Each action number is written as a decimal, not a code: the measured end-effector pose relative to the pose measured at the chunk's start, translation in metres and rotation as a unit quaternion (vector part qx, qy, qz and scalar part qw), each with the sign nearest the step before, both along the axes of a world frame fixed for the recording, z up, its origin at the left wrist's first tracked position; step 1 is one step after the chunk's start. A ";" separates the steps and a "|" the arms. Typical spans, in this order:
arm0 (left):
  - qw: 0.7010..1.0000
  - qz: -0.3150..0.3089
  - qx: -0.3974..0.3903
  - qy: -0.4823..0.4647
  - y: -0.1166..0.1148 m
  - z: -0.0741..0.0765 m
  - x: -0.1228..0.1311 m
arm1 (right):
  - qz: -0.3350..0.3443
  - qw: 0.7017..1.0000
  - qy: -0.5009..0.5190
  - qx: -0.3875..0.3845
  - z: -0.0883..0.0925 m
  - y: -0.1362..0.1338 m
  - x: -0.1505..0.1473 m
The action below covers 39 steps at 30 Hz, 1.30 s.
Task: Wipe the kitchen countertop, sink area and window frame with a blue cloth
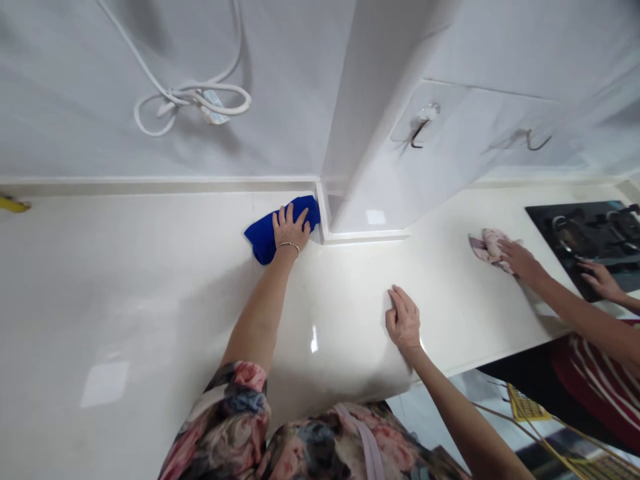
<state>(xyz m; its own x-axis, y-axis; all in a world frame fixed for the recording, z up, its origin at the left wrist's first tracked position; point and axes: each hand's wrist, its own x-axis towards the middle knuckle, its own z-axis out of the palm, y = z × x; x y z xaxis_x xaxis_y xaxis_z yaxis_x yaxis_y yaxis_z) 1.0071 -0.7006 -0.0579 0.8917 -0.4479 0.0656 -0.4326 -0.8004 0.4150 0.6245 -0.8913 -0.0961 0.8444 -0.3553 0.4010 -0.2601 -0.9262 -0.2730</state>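
Left hand presses blue cloth flat-fingered against wall column; right hand rests open on counter.

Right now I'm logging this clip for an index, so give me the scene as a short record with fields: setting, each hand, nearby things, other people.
setting: white countertop along a white wall, with a boxed column at the corner
left hand: palm down on a blue cloth, pressed to the counter beside the column base; bracelet on the wrist
right hand: flat on bare counter, holding nothing
nearby: white cord looped on the wall; two wall hooks; black gas hob at far right
other people: a second person's hand on a pink cloth, their other hand on the hob
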 end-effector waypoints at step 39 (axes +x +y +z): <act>0.998 -0.070 0.007 0.002 0.053 -0.007 -0.162 | -0.019 1.000 -0.002 0.010 -0.009 -0.011 0.006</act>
<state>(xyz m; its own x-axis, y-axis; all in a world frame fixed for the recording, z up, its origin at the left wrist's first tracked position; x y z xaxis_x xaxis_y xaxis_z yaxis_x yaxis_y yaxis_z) 0.8446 -0.6477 -0.0649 0.8206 -0.5688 0.0554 -0.5390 -0.7381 0.4058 0.6310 -0.9028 -0.1051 0.8286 -0.3953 0.3964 -0.2944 -0.9100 -0.2921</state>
